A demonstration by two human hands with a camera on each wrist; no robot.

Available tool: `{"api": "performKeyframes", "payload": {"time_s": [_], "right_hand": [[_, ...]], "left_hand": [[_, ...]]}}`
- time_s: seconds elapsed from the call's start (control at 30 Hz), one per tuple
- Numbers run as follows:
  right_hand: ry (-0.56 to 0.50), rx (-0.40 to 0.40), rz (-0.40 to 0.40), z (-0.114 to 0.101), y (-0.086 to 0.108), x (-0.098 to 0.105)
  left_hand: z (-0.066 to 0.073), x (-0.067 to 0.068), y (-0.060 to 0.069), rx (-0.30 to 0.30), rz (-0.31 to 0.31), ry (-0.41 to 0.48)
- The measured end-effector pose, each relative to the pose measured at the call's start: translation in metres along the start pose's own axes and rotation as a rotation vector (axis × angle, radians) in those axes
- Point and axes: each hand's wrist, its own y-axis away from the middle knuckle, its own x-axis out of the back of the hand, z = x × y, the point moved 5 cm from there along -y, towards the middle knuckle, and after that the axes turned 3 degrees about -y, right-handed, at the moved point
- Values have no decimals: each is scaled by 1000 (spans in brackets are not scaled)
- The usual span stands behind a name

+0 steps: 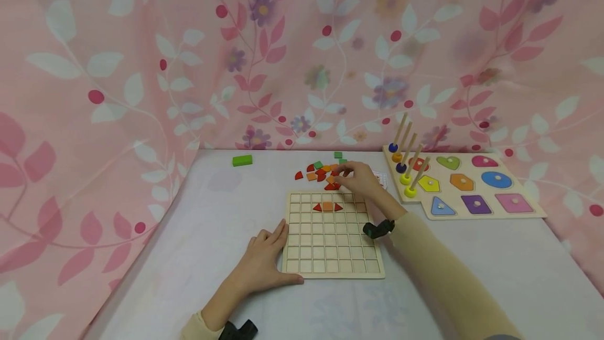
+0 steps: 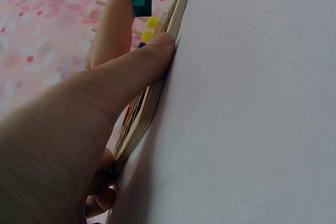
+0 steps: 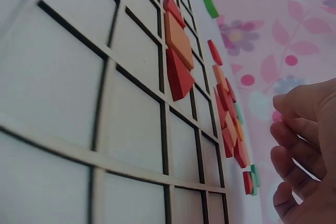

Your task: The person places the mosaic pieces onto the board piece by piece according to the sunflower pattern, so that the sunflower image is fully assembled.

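A square wooden grid board (image 1: pixel 306 252) lies on the white table. My left hand (image 1: pixel 264 258) rests against its lower left corner, fingers along the left side and thumb along the near edge. One row of the board bears an orange square (image 1: pixel 327 206) between two red triangles, a left one (image 1: pixel 317 207) and a right one (image 1: pixel 338 206). Beyond the far edge, my right hand (image 1: pixel 360 178) hovers by a cluster of loose red, orange and green pieces (image 1: pixel 311 176). In the right wrist view its fingers (image 3: pixel 286 161) are loosely bent, thumb and index apart, nothing visible between them.
A green block (image 1: pixel 243 160) lies at the far left of the table. At the right stands a wooden shape puzzle (image 1: pixel 466 164) with upright pegs (image 1: pixel 408 147) carrying coloured beads. A printed card (image 1: pixel 380 179) lies partly behind my right hand. A pink floral curtain (image 1: pixel 292 56) hangs behind.
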Motion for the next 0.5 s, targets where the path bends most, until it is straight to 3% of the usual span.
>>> {"api": "performKeyframes", "payload": {"time_s": [0.2,0.5], "right_hand": [[-8,-5,23,8,-19,-4],[-78,-34,-9,17,-35,-16]], "left_hand": [[-1,-1,-1,-1,-10,-2],[-1,-3,-1,4,-6,-7]]}}
